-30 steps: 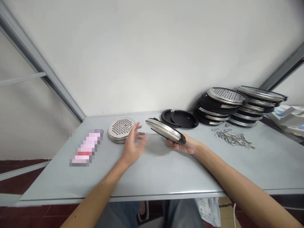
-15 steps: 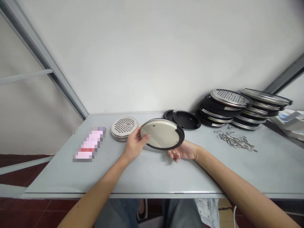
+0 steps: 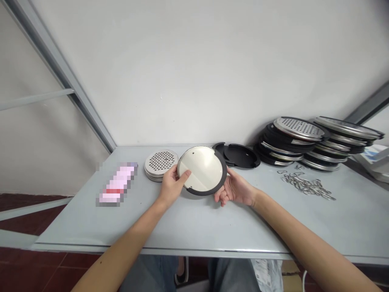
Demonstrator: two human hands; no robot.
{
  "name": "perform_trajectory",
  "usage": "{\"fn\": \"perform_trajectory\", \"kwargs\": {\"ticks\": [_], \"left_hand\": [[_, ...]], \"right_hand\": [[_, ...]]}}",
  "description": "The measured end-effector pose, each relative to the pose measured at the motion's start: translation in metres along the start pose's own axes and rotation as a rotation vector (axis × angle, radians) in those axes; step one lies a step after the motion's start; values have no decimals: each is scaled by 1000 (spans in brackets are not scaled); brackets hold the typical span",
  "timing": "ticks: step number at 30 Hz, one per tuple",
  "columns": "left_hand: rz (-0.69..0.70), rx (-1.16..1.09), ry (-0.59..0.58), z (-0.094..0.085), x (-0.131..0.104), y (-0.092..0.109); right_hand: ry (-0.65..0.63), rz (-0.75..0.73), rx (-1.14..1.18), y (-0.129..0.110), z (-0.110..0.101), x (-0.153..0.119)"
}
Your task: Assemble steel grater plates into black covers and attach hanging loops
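Note:
Above the table I hold a round metal plate [image 3: 200, 168], shiny and pale, with small holes near its edge. A black crescent-shaped holder [image 3: 219, 181] runs round its right and lower edge. My left hand [image 3: 174, 183] grips the plate's left side, thumb on the shiny face and fingers behind. My right hand [image 3: 235, 190] is at the holder's right edge, its thumb by the rim and its fingers curled below; part of the grip is hidden behind the holder. Just left of the plate lies a short stack of perforated metal discs [image 3: 161, 161].
Empty black holders [image 3: 243, 156] lie behind my right hand. Two tall stacks of discs in black holders [image 3: 293, 140] stand at the back right, with a heap of metal clips [image 3: 310, 185] in front. A blurred phone-shaped item [image 3: 118, 184] lies left. A wall closes the back.
The plate with its holder has tilted up to face me more and shifted slightly left. My right hand has come up to the holder's edge. The whole view has shifted a little.

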State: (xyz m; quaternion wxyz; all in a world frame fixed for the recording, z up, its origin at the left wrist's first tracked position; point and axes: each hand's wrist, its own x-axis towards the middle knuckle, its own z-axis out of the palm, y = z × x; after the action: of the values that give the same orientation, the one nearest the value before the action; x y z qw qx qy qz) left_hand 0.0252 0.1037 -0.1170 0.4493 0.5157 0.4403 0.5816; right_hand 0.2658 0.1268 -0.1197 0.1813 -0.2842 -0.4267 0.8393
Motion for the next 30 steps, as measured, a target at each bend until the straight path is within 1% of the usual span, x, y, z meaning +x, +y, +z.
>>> {"fn": "perform_trajectory", "kwargs": {"ticks": [2,4,7,9,11,13,14,16,18,19,20,22,24,26,28,30], "left_hand": [[-22,0,19,-1,0,0],[-52,-6,31,-1,-1,0],[-91,-3,21,0,-2,1],[-63,12,-3,1,-2,2],[14,48,-15,1,-2,2],[126,142,14,-1,-4,3],[204,220,39,-2,-5,3],[419,401,51,-6,-7,2],[659,547,-16,-8,-10,1],[752,592,-62,-9,-11,0],[817,623,-102,-9,-11,-1],[873,677,-150,-8,-11,-4],[886,741,-176,-6,-11,-6],[880,812,-200,-5,-9,-8],[860,878,-222,-6,-8,-9],[835,932,-256,-7,-7,-9]], "right_hand": [[-3,-30,-24,-3,4,-2],[46,-75,-74,-5,9,-3],[225,-139,-177,-4,13,-4],[318,-158,-220,-3,14,-3],[356,-160,-223,-2,14,-2],[381,-181,-185,-3,14,-1],[393,-203,-153,-4,13,-2],[408,-256,-69,-8,12,-3],[411,-307,13,-14,10,-6],[413,-325,48,-16,9,-8],[416,-331,76,-18,8,-9],[438,-309,100,-20,6,-11],[491,-287,71,-18,5,-10],[540,-316,19,-14,4,-6],[563,-364,-4,-8,3,-1],[578,-373,-12,-3,0,5]]}}
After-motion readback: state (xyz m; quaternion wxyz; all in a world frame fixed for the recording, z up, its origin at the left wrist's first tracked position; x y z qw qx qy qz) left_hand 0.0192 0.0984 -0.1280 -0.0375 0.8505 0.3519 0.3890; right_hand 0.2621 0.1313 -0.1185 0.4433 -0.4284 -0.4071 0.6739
